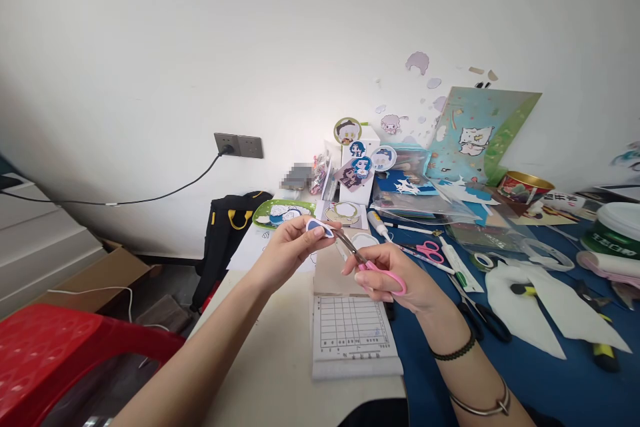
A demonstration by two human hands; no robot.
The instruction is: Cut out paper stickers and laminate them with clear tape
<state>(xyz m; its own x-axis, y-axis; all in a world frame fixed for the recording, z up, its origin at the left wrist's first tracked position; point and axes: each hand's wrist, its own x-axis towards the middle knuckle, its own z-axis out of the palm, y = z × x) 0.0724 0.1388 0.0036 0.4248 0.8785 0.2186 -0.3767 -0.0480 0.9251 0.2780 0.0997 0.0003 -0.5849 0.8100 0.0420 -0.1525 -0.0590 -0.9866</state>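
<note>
My left hand (293, 247) pinches a small blue and white paper piece (319, 228) between thumb and fingers, above the desk. In my right hand (387, 273) are pink-handled scissors (383, 275), fingers through and round the loops. Their blades point up and left, with the tips at the right edge of the paper piece. Below both hands lies a notepad (355, 333) with a printed table. Behind the paper piece are a green oval sheet (265, 213) and a card with a round shape (360, 217).
A blue mat (430, 373) on the right bears black scissors (483, 313), pink scissors (429, 251), white sheets (520, 307) and a glue tube (460, 263). A red chair (75, 347) and black bag (220, 233) are at left.
</note>
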